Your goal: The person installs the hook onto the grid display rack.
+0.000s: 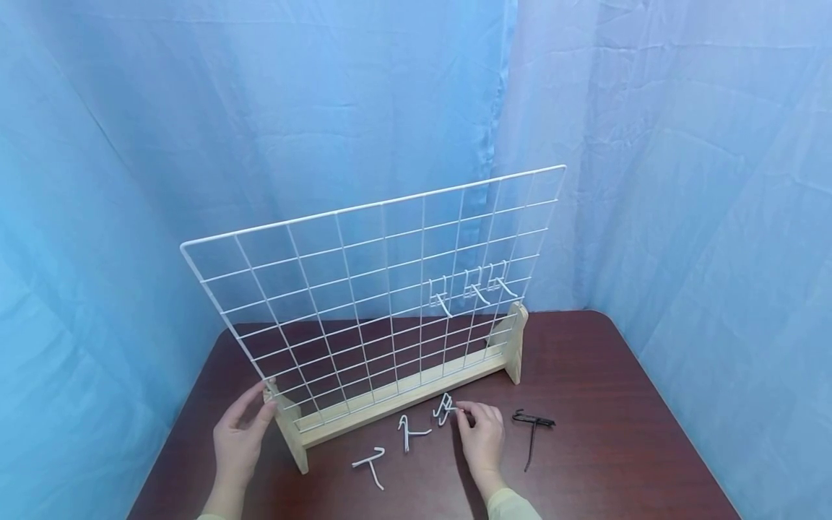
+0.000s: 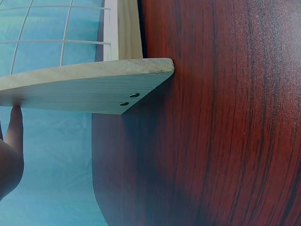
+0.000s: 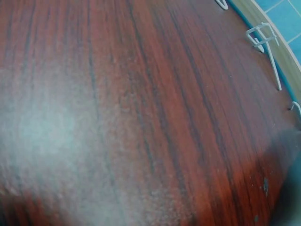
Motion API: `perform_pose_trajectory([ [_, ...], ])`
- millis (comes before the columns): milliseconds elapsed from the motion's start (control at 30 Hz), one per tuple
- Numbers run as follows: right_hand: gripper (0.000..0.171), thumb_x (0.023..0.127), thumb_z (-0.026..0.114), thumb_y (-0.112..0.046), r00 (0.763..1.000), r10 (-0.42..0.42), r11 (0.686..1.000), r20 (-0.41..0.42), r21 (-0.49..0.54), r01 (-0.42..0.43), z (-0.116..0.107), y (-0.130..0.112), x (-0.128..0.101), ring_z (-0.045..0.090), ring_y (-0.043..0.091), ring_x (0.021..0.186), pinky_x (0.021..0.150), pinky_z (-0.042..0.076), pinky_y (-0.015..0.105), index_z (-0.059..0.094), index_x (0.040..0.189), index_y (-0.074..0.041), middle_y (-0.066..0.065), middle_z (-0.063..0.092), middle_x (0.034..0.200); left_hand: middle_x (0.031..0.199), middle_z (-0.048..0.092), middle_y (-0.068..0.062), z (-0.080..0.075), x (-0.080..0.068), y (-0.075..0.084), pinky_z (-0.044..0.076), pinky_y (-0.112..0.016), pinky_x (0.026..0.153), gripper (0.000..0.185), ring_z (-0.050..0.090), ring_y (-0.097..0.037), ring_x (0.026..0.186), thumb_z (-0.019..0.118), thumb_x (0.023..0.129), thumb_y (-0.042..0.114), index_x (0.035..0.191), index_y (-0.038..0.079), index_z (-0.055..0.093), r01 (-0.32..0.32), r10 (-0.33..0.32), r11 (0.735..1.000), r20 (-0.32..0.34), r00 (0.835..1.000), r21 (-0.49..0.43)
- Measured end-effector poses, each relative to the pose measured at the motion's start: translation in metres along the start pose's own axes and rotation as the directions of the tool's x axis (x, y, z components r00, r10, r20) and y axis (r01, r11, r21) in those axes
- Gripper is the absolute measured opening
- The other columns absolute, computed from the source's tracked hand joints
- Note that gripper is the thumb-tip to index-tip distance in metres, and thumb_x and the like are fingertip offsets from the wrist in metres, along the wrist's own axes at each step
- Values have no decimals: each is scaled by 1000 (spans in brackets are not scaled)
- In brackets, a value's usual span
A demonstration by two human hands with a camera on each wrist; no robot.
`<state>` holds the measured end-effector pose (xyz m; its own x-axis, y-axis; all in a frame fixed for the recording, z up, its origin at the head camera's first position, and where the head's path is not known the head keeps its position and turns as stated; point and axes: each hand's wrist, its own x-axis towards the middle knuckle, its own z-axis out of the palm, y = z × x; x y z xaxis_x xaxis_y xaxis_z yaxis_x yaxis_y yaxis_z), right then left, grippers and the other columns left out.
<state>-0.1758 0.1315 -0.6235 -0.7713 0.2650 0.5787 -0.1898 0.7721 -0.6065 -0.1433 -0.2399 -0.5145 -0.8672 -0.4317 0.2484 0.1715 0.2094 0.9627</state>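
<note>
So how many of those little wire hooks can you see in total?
7: three white hooks hang on the grid; three white and one black hook lie on the table.

You have a white wire grid panel point(image 1: 383, 289) with a pattern of square cells, standing in a pale natural-wood base point(image 1: 403, 390). Under it lies a dark reddish-brown wooden table point(image 1: 617, 404), streaked with darker grain lines. Three white wire hooks point(image 1: 473, 290) hang on the grid, and three more white wire hooks point(image 1: 406, 433) lie on the table beside one black wire hook point(image 1: 533, 433). Behind everything hangs a plain light-blue wrinkled cloth backdrop point(image 1: 260, 108). Your sleeve cuff point(image 1: 513, 505) is pale cream.
</note>
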Motion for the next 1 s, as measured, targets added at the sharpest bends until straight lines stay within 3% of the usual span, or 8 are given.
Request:
perform_pose_trajectory([
  [267, 19, 69, 88, -3, 999, -23, 1000, -50, 19, 23, -2, -2, 3, 61, 22, 75, 67, 47, 33, 76, 80, -13, -1, 73, 79, 115, 68, 18, 1, 0, 1, 54, -13, 84, 37, 63, 1, 103, 69, 89, -7, 125, -2, 65, -5, 6, 999, 5, 1000, -33],
  [533, 13, 73, 86, -8, 998, 44, 998, -54, 35, -43, -6, -8, 7, 60, 19, 71, 61, 49, 33, 76, 79, -14, -3, 72, 73, 117, 68, 14, 1, 0, 0, 54, -13, 83, 37, 63, 1, 103, 70, 88, -7, 124, 2, 66, 2, -2, 999, -2, 1000, -43],
  [767, 7, 80, 82, -14, 992, 88, 988, -87, 133, -76, -9, -13, 13, 59, 16, 69, 62, 48, 18, 76, 81, -11, -4, 70, 71, 115, 68, 18, 1, 0, -1, 54, -13, 83, 37, 63, 2, 103, 71, 88, -6, 125, 1, 66, 6, -6, 1000, -6, 1000, -27],
  [1000, 14, 73, 87, -3, 981, 107, 975, -160, 212, -71, -16, -33, 26, 60, 14, 70, 61, 49, 13, 76, 80, -11, -4, 71, 73, 113, 67, 22, 0, 0, -1, 54, -12, 83, 37, 62, 3, 103, 71, 88, -7, 124, -2, 64, -8, 7, 1000, -9, 1000, -13],
])
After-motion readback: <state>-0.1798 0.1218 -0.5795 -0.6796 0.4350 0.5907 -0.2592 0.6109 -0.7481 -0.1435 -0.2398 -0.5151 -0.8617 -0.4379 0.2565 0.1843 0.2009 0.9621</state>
